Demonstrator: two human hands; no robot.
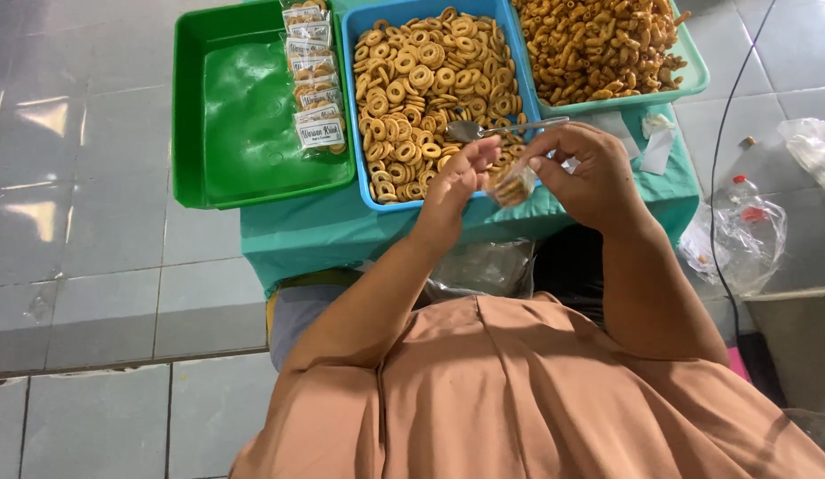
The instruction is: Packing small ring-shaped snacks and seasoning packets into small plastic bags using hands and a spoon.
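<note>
A: What sits between the person's hands?

B: A small clear packet (512,188), part-filled with golden-brown ring snacks. It hangs in the air just in front of the blue tray (359,106), over the near edge of the teal-covered table (323,231).

A: How do the hands hold it?

B: The left hand (457,182) has its fingers curled up against the packet's left side, touching it. The right hand (585,173) pinches the packet's top with thumb and forefinger, and a metal spoon (497,130) is held in that same hand, its bowl pointing left over the blue tray.

A: What does the packet look like closely?

B: It is blurred; only the clear film and a lump of brown pieces inside can be made out.

A: And around it?

B: The blue tray is heaped with ring-shaped snacks (430,80). To its left a green tray (244,115) holds a row of filled, labelled packets (315,89) along its right wall. To the right, a pale-green tray (692,75) carries short tube-shaped snacks (599,44).

A: Anything in the way?

B: The hands themselves cover the blue tray's near right corner. Clear plastic bags (741,235) and a bottle (741,188) lie on the tiled floor at the right, beside a black cable (723,133).
</note>
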